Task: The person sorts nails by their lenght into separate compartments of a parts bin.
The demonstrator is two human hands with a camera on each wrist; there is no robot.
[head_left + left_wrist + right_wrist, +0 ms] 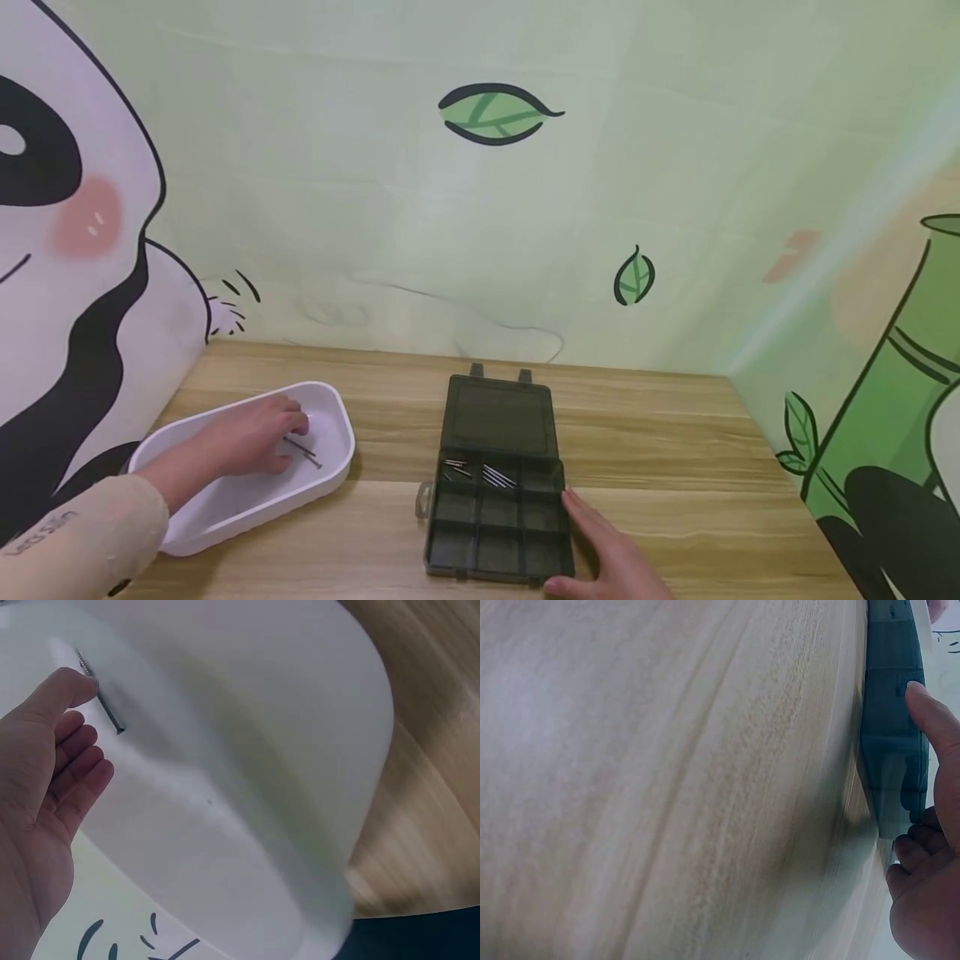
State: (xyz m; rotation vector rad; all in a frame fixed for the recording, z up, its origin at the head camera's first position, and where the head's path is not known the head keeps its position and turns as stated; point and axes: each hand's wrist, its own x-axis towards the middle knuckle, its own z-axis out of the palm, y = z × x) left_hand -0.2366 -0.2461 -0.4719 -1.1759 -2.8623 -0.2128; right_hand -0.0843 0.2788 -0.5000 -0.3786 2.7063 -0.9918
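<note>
My left hand [258,433] reaches into a white tray [339,408], thumb and fingertips apart in the head view. Just by the fingertips, a dark metal screw [109,711] lies on the tray floor. The thumb tip overlaps it in the left wrist view, with the other fingers curled below. On the right, a dark see-through compartment box [498,508] lies with its lid [498,417] laid back. My right hand [611,558] holds the box at its near right corner, thumb [924,705] on one edge and fingers on the adjoining side.
Several copper-coloured screws [456,464] lie in the box's back left compartment, several silver ones [498,477] in the back middle. A latch [423,500] sticks out on the left. Behind the wooden table [645,433] stands a printed green backdrop [360,208].
</note>
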